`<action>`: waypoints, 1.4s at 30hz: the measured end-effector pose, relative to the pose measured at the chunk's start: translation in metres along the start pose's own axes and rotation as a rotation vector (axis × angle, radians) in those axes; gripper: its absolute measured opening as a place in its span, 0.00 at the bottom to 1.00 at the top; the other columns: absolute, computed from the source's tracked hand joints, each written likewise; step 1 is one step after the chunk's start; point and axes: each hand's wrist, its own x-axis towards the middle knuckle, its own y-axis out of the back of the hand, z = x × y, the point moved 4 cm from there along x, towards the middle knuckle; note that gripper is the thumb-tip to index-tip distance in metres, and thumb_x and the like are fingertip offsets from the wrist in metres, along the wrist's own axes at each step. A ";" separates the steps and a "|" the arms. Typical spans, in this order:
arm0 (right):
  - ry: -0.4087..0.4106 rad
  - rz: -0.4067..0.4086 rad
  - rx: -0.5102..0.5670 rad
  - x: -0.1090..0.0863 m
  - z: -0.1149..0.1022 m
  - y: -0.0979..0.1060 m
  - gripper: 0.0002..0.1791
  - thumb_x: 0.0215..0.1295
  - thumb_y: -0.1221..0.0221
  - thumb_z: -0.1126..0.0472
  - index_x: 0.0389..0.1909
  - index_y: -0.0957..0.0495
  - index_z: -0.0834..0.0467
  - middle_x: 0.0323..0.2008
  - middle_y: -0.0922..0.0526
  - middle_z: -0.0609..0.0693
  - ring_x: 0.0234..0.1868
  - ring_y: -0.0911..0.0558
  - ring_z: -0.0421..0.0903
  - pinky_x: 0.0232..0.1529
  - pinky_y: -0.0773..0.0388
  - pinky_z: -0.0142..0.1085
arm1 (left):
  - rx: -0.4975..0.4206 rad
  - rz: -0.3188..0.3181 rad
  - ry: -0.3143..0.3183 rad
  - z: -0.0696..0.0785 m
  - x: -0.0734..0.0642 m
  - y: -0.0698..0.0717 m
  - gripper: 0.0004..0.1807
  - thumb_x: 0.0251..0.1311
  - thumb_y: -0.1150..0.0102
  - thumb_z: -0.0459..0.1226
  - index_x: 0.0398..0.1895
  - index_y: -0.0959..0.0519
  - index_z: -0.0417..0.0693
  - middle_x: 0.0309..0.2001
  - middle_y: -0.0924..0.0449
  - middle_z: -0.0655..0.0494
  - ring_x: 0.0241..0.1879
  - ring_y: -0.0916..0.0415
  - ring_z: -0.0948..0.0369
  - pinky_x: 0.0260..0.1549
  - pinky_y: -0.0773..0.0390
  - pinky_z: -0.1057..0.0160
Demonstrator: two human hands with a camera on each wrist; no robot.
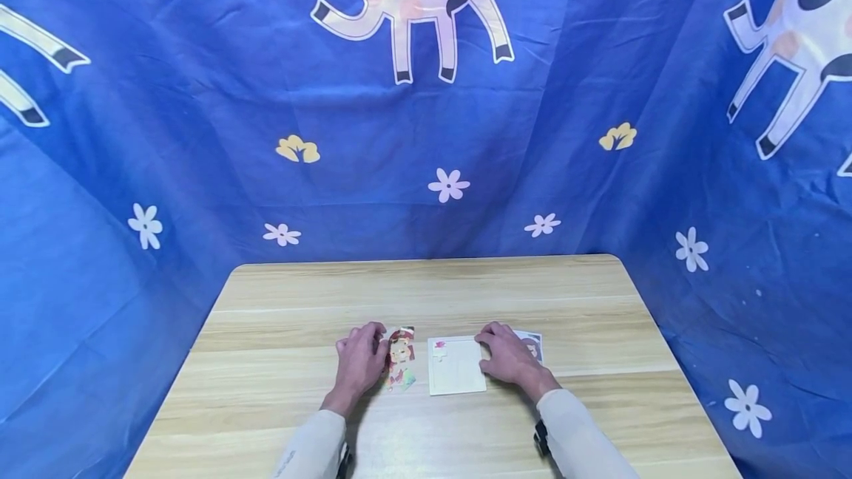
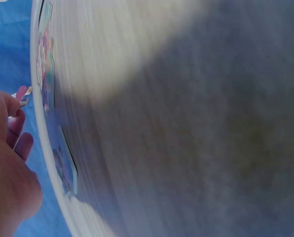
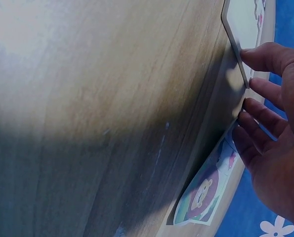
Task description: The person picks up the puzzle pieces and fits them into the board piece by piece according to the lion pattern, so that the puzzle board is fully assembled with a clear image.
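My left hand (image 1: pixel 359 358) is beside the small cartoon puzzle pieces (image 1: pixel 401 346), left of the board. In the left wrist view, its thumb and fingertips pinch a small pink-and-white puzzle piece (image 2: pixel 22 94). A white square puzzle board (image 1: pixel 457 375) lies flat in the middle, with a pink-and-white piece (image 1: pixel 440 348) in its upper left corner. With thumb and index finger, my right hand (image 1: pixel 509 353) touches the board's right edge; the other fingers are loosely bent over a printed picture card (image 3: pixel 206 185). Part of that card is hidden beneath the hand.
The wooden table (image 1: pixel 266 331) has rounded far corners. A blue curtain (image 1: pixel 373 131) with animal and flower prints hangs behind it and along both sides. In the left wrist view, more flat colourful pieces (image 2: pixel 65 165) lie on the tabletop near its edge.
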 end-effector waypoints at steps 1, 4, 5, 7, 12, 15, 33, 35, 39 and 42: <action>-0.004 -0.002 0.001 0.000 0.001 0.000 0.28 0.48 0.35 0.57 0.55 0.20 0.55 0.54 0.25 0.50 0.57 0.27 0.50 0.59 0.30 0.45 | -0.004 -0.003 -0.005 0.002 0.000 -0.001 0.10 0.58 0.39 0.37 0.43 0.22 0.53 0.32 0.21 0.59 0.39 0.29 0.57 0.47 0.41 0.51; -0.010 -0.002 0.000 0.001 0.002 -0.001 0.28 0.48 0.35 0.56 0.55 0.20 0.55 0.54 0.25 0.50 0.57 0.27 0.50 0.59 0.30 0.45 | -0.016 -0.006 -0.024 0.008 0.000 -0.005 0.10 0.57 0.38 0.37 0.42 0.22 0.53 0.32 0.21 0.59 0.38 0.29 0.58 0.47 0.41 0.51; -0.010 -0.001 -0.001 0.002 0.003 -0.002 0.28 0.48 0.35 0.56 0.54 0.20 0.55 0.54 0.24 0.50 0.57 0.27 0.50 0.59 0.29 0.45 | -0.022 -0.007 -0.029 0.010 0.000 -0.006 0.10 0.57 0.38 0.37 0.43 0.22 0.53 0.32 0.21 0.59 0.38 0.29 0.58 0.46 0.41 0.51; -0.010 0.001 -0.001 0.002 0.003 -0.002 0.28 0.47 0.36 0.56 0.54 0.20 0.55 0.54 0.24 0.50 0.57 0.27 0.50 0.59 0.29 0.45 | -0.028 -0.016 -0.038 0.014 0.000 -0.009 0.10 0.57 0.38 0.37 0.43 0.22 0.53 0.32 0.21 0.59 0.37 0.29 0.59 0.46 0.41 0.51; -0.007 0.008 0.000 0.001 0.003 -0.001 0.28 0.47 0.35 0.56 0.54 0.20 0.55 0.53 0.24 0.50 0.57 0.27 0.50 0.58 0.29 0.44 | -0.021 -0.052 -0.065 0.025 0.001 -0.019 0.11 0.59 0.39 0.39 0.45 0.22 0.55 0.34 0.19 0.62 0.37 0.30 0.61 0.46 0.40 0.53; -0.009 0.009 -0.001 0.001 0.001 0.000 0.28 0.47 0.35 0.56 0.54 0.20 0.55 0.53 0.24 0.50 0.57 0.27 0.50 0.58 0.29 0.45 | -0.015 -0.061 -0.088 0.030 0.001 -0.024 0.11 0.59 0.39 0.40 0.46 0.22 0.56 0.34 0.20 0.63 0.38 0.30 0.62 0.44 0.40 0.54; -0.018 -0.002 -0.009 0.001 0.000 -0.001 0.28 0.49 0.36 0.56 0.55 0.21 0.54 0.54 0.25 0.49 0.56 0.27 0.49 0.57 0.28 0.45 | -0.055 -0.084 -0.136 0.050 0.003 -0.038 0.10 0.59 0.37 0.40 0.43 0.21 0.56 0.32 0.21 0.65 0.36 0.31 0.64 0.47 0.41 0.53; -0.015 0.002 -0.005 0.001 0.000 -0.001 0.28 0.49 0.36 0.56 0.55 0.21 0.54 0.54 0.25 0.49 0.56 0.27 0.48 0.58 0.29 0.44 | -0.054 -0.098 -0.142 0.052 0.003 -0.041 0.10 0.59 0.37 0.40 0.44 0.21 0.56 0.33 0.21 0.66 0.36 0.31 0.65 0.47 0.41 0.53; -0.015 0.005 -0.008 0.001 0.000 -0.001 0.28 0.49 0.36 0.56 0.55 0.21 0.54 0.54 0.25 0.49 0.57 0.27 0.48 0.58 0.29 0.44 | -0.068 -0.112 -0.154 0.057 0.003 -0.045 0.11 0.58 0.36 0.40 0.44 0.20 0.56 0.34 0.19 0.65 0.38 0.30 0.64 0.48 0.41 0.52; -0.020 0.002 -0.014 0.000 0.001 -0.002 0.28 0.50 0.36 0.56 0.56 0.21 0.54 0.54 0.25 0.49 0.57 0.28 0.48 0.58 0.29 0.44 | -0.065 -0.123 -0.164 0.062 0.002 -0.048 0.11 0.58 0.36 0.41 0.45 0.20 0.56 0.36 0.17 0.64 0.40 0.27 0.63 0.48 0.41 0.53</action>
